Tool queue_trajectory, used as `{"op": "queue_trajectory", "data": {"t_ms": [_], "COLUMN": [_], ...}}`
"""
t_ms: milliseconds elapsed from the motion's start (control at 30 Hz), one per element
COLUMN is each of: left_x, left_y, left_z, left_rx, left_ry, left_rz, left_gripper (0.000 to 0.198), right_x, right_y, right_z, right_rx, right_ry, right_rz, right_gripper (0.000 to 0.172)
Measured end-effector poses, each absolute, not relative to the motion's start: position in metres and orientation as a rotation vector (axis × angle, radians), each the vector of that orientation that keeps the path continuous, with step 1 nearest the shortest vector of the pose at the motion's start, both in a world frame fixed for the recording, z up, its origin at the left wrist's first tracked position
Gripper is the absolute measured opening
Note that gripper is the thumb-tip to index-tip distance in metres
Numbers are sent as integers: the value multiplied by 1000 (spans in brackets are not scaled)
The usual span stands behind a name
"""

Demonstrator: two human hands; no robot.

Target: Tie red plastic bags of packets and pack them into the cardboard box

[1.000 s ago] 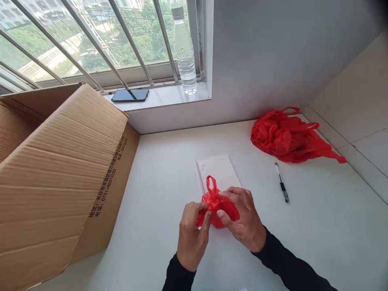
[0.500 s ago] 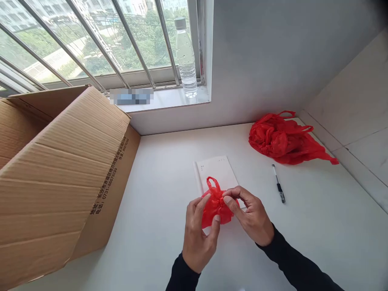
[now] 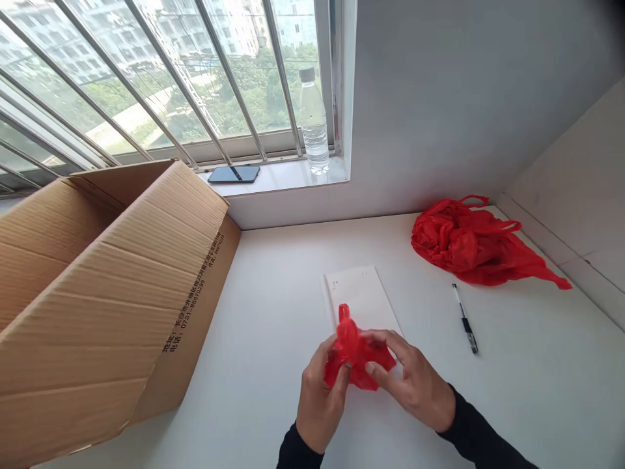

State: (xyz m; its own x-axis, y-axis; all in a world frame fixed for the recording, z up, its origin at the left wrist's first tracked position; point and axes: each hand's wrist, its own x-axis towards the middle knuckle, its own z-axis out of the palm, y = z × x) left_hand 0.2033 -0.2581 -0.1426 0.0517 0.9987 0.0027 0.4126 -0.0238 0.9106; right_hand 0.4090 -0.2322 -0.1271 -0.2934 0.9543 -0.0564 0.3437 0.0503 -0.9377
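A small red plastic bag [image 3: 359, 371], crumpled and knotted-looking at the top, is held just in front of a white notebook. One loop handle sticks up from it. My left hand [image 3: 319, 397] grips the bag's left side, with the thumb pressed on its front. Around its right side curve the fingers and thumb of my right hand [image 3: 415, 381], with red plastic between them. What the bag contains is hidden. The white notebook [image 3: 366, 296] lies on the white table, its lower part covered by the bag and my hands.
A large open cardboard box [image 3: 146, 299] stands at the left. A pile of red plastic bags [image 3: 469, 241] lies at the back right, with a black-and-clear pen [image 3: 466, 322] nearer. On the windowsill are a phone [image 3: 234, 174] and a water bottle [image 3: 314, 127].
The view has tilted up a little. My left thumb has moved onto the bag's front, and my right fingers have gone from pinching near the knot to spreading around its right side.
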Motion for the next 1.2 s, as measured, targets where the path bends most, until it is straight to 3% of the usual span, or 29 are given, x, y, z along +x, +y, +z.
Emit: {"op": "queue_trajectory", "data": {"t_ms": [67,200,333,467,600,767,867,1033,1200], "left_x": [198,186,195,196,182,192,191,179,187], "left_y": [-260,-264,-266,-261,-257,-259,-260,-263,-270], "left_z": [-141,-138,-131,-126,-121,-110,-106,-101,-87], "left_rx": [1531,1422,1694,1679,1279,1446,1446,1416,1666], "left_ry": [1505,1663,1628,1623,1813,1706,1709,1802,1735], "left_rz": [956,1002,1004,971,1165,1085,1067,1144,1086], "left_gripper": [25,30,46,16,20,34,19,18,17], "right_x": [411,426,423,419,430,430,434,439,410], "right_y": [-232,-225,-228,-230,-228,-229,-228,-241,-246], "right_z": [-133,-140,-136,-133,-134,-125,-124,-118,-92], "right_rx": [-1394,-1533,-1557,-1528,-1611,-1519,-1538,-1582,-1171], "right_ry": [-1669,-1459,-1548,-1586,-1306,-1410,-1357,-1301,-1951], "right_rz": [1190,1086,1203,1218,1065,1138,1095,731,256], "right_gripper": [22,29,36,32,31,28,33,20,44]}}
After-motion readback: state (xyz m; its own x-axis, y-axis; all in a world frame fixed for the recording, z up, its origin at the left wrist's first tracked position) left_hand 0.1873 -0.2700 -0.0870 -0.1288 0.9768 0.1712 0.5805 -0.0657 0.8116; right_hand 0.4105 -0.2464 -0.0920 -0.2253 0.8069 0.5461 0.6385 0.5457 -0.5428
